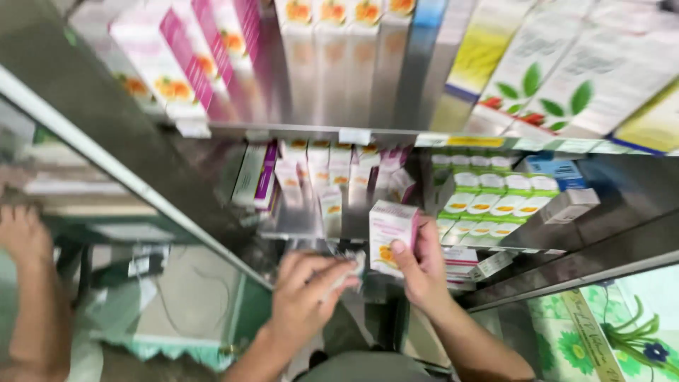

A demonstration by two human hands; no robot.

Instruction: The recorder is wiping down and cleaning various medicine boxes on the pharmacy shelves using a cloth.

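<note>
My right hand (423,265) grips a small white and pink box with an orange picture (390,233), held upright in front of the middle shelf (311,223). My left hand (308,290) is just left of it, fingers closed around a small pale crumpled thing (353,272) that touches the box's lower left corner. What that thing is cannot be told through the blur. Behind the hands, similar white and pink boxes (332,177) stand in rows on the shelf.
The metal shelves also hold green and white boxes (495,198), a blue box (555,170) and larger leaf-printed cartons (559,78) above. A glass pane with a metal frame (134,184) runs on the left. Another person's hand (21,233) rests at the far left.
</note>
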